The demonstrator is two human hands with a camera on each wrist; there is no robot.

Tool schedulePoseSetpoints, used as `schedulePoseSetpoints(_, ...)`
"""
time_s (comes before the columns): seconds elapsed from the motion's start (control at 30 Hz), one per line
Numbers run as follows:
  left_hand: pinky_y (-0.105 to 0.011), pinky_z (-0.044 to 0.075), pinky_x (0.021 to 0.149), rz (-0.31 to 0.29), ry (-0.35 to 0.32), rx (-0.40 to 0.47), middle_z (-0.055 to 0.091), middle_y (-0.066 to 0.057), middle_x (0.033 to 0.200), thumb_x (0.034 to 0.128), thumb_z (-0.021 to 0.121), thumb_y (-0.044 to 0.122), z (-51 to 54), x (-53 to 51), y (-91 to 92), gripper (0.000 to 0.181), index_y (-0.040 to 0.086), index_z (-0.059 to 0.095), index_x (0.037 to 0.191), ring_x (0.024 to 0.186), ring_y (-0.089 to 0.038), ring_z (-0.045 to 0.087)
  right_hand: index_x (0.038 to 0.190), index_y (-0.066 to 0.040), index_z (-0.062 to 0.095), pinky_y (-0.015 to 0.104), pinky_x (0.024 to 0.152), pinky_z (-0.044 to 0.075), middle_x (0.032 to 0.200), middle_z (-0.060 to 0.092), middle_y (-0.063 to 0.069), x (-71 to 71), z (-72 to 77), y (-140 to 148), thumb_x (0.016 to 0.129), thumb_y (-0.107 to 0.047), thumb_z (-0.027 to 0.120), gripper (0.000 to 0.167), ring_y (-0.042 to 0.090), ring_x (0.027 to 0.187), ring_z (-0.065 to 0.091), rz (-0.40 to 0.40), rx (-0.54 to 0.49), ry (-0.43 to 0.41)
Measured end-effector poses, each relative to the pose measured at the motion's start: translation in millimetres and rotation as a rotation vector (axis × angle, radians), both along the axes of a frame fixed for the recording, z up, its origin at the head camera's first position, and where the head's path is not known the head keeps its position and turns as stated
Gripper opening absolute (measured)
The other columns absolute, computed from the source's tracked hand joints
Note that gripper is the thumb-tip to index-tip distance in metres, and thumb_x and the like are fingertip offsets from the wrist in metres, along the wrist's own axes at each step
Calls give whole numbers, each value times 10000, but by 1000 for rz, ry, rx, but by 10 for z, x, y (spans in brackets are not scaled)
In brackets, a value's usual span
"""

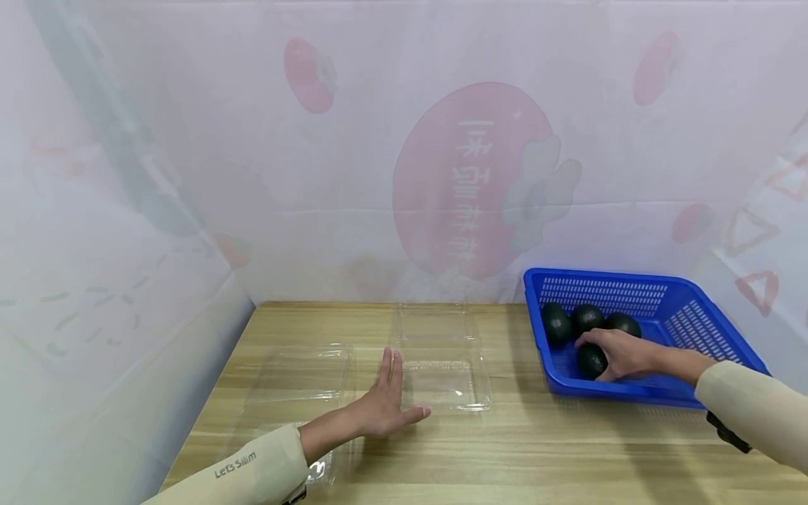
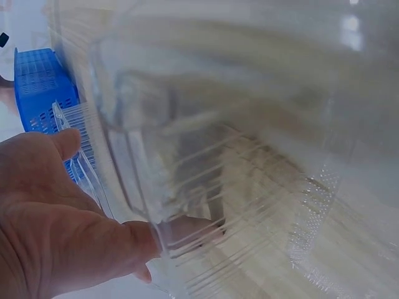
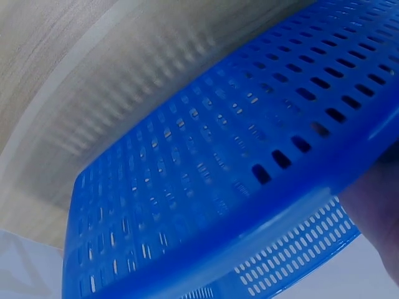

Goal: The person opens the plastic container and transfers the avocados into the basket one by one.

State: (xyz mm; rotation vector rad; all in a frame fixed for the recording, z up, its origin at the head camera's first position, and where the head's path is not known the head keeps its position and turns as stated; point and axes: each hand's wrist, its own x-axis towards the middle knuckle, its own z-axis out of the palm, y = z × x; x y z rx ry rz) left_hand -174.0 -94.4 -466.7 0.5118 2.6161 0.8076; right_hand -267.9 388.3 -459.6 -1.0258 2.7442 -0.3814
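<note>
Inside the blue basket (image 1: pixel 631 393), my right hand (image 1: pixel 626 353) grips a dark green avocado (image 1: pixel 592 361), with fingers and thumb round its sides. Several other avocados (image 1: pixel 587 318) lie at the basket's left and back. My left hand (image 1: pixel 381 409) has its fingers stretched out, at the left edge of a clear plastic clamshell box (image 1: pixel 442 386) that lies with its lid raised back. In the left wrist view, the left hand (image 2: pixel 68 230) is partly seen through clear plastic. The right wrist view shows mostly the basket wall (image 3: pixel 187 162), with an edge of the hand at right.
A second clear plastic box (image 1: pixel 303 379) lies on the left of the wooden table (image 1: pixel 517 456), partly behind the left forearm. Printed cloth (image 1: pixel 353 175) hangs round the back and sides, close behind the table's far edge.
</note>
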Motion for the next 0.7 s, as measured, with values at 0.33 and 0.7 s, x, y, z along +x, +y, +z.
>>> schedulePoseSetpoints(0.33, -651, 328, 1195, 1, 4, -7, -175, -400, 1667, 1016, 688, 457, 42, 11, -31, 1118, -170, -18, 1614, 1499, -628, 234, 1290, 16, 663, 493, 829, 593, 1260, 668, 226, 6, -18, -12, 802, -319, 933, 651, 417, 1079, 680, 0, -19, -15)
schedulePoseSetpoints(0.7, -649, 344, 1189, 9, -1, -40, -153, -352, 1697, 1039, 640, 505, 66, -31, -61, 1069, -84, -2, 1659, 1515, -603, 228, 1341, -14, 669, 551, 899, 575, 1365, 641, 250, 9, 154, -90, 872, -432, 867, 659, 429, 1190, 656, -102, -52, -24)
